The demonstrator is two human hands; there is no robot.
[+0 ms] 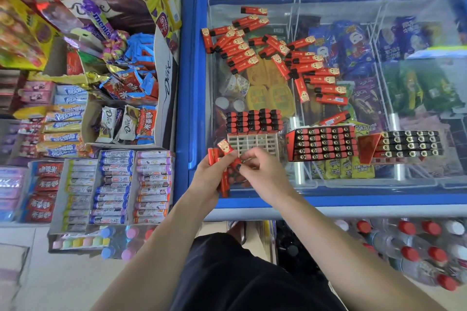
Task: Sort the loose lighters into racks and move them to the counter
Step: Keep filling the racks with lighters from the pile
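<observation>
A blue-framed chest freezer (185, 83) with a sliding glass lid is filling most of the view, and its lid is serving as the worktop. Wrapped ice creams are showing through the glass. To its left, snack boxes (111, 184) of candy and chocolate are standing stacked on shelves, and bottles with red caps (414, 242) are lying low on the right.

On the glass, a scattered pile of loose lighters (275, 50), red with black tops, is lying across the far left and middle. Nearer, a pale partly filled rack (254, 134) is standing with lighters in its far rows and its near cells bare. Just right of it a full rack (322, 144) is sitting, and beside that a second full rack (406, 145).

At the near edge of the lid, the left hand (211, 178) is gripping a bunch of red lighters (223, 166), one tilted up above the others. The right hand (260, 171) is touching that bunch, its fingers curled and pinching at one lighter just in front of the partly filled rack.
</observation>
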